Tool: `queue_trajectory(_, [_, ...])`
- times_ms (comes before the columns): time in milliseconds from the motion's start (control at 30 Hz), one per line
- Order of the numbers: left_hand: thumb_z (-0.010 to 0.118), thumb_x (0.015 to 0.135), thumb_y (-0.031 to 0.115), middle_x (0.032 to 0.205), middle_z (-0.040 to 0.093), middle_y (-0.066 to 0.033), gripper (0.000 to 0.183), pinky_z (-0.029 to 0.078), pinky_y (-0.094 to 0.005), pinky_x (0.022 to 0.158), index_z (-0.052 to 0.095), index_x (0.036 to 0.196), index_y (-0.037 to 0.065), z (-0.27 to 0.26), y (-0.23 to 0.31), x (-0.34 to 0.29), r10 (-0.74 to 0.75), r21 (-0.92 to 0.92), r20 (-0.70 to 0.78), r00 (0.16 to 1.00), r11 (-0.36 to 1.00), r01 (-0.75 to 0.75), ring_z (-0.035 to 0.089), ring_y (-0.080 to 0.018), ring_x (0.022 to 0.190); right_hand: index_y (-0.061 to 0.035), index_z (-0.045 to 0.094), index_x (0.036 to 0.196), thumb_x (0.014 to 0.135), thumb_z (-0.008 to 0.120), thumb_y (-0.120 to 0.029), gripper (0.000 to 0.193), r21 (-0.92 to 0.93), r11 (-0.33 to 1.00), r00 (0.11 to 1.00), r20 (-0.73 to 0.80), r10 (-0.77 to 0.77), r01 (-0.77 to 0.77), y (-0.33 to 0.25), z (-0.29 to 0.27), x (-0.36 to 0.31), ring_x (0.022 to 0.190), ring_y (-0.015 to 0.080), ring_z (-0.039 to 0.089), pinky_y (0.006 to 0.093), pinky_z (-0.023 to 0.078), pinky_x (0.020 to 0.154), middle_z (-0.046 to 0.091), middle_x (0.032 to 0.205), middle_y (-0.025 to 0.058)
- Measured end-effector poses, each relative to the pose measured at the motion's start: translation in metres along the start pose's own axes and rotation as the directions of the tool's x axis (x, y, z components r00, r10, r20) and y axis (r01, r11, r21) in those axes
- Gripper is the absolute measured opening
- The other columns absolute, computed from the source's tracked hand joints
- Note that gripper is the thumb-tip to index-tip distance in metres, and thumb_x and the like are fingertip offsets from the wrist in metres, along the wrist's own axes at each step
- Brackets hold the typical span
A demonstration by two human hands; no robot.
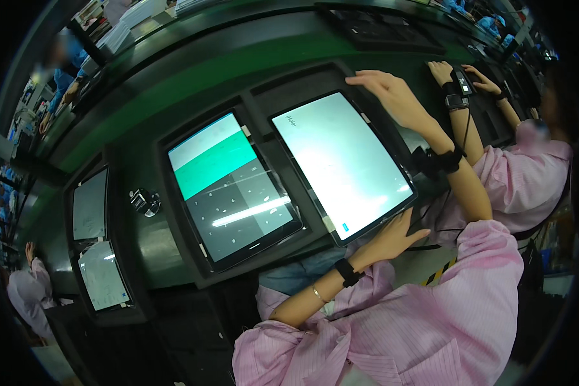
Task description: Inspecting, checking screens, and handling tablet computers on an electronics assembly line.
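Note:
A tablet with a bright, nearly white screen [344, 164] lies tilted across the right part of a black foam tray [276, 93]. My left hand [383, 244] is at its near right edge, thumb stretched out away from it. The fingertips lie close against that edge and are partly hidden, so touching cannot be confirmed. Beyond the tablet's far right corner my right hand [392, 96] hovers with straight fingers, holding nothing. Left of the bright tablet, in the same tray, lies a second tablet [231, 186] showing a green band and dark panels.
Another tray at left holds two tablets, one grey [90, 206] and one pale [104, 275]. A small black-and-silver device [144, 202] stands between the trays. At right a co-worker in pink [527, 177] works with a small device [463, 82]. A dark tray [379, 29] lies behind.

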State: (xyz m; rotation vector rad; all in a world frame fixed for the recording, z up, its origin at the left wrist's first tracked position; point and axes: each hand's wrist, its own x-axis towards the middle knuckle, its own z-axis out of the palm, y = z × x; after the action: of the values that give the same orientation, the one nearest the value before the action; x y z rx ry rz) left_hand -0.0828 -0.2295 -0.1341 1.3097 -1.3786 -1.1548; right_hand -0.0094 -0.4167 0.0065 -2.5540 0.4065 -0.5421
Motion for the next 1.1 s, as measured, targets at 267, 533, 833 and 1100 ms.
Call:
queue_trajectory(267, [0.076, 0.074, 0.023, 0.124, 0.045, -0.0149, 0.080, 0.040, -0.0330, 0.092, 0.028, 0.134, 0.001, 0.001, 0.070, -0.008, 0.241, -0.440, -0.350, 0.905, 0.811, -0.386, 0.051, -0.0197, 0.105, -0.0044, 0.066, 0.105, 0.095, 0.037, -0.035, 0.043, 0.561, 0.826, 0.984, -0.121, 0.134, -0.044, -0.076, -0.026, -0.067, 0.108, 0.0166, 0.054, 0.0315, 0.037, 0.093, 0.063, 0.112, 0.0074])
queue_trajectory(533, [0.071, 0.077, 0.007, 0.091, 0.061, -0.0084, 0.036, 0.047, -0.0235, 0.073, 0.050, 0.105, -0.002, 0.008, 0.080, -0.027, 0.118, -0.423, -0.376, 0.919, 0.860, -0.284, 0.058, -0.0100, 0.082, -0.0037, 0.066, 0.100, 0.094, 0.044, -0.025, 0.031, 0.810, 0.568, 0.921, -0.320, 0.223, 0.144, -0.087, -0.019, -0.076, 0.090, 0.0155, 0.056, 0.0294, 0.045, 0.078, 0.065, 0.095, 0.0052])
queue_trajectory(833, [0.070, 0.080, 0.029, 0.138, 0.034, -0.0222, 0.086, 0.038, -0.0357, 0.099, 0.017, 0.141, 0.001, -0.006, 0.062, -0.051, 0.237, -0.102, -0.221, 0.946, 0.959, -0.265, 0.046, -0.0306, 0.120, -0.0046, 0.069, 0.091, 0.087, 0.053, -0.020, 0.022, -0.373, 0.899, 0.875, -0.327, -0.358, 0.228, -0.053, 0.001, -0.067, 0.097, 0.0281, 0.056, 0.0337, 0.045, 0.082, 0.067, 0.090, 0.0067])
queue_trajectory(1100, [0.062, 0.084, 0.022, 0.113, 0.059, -0.0128, 0.045, 0.044, -0.0346, 0.083, 0.051, 0.123, 0.003, -0.087, 0.078, -0.127, 0.195, -0.100, 0.120, 0.973, 0.978, -0.184, 0.057, -0.0292, 0.098, -0.0127, 0.049, 0.127, 0.090, 0.039, -0.021, 0.039, -0.419, 0.890, 0.982, 0.121, -0.142, 0.180, 0.009, 0.006, -0.022, 0.126, 0.0365, 0.036, 0.0438, 0.031, 0.103, 0.043, 0.132, 0.0193])
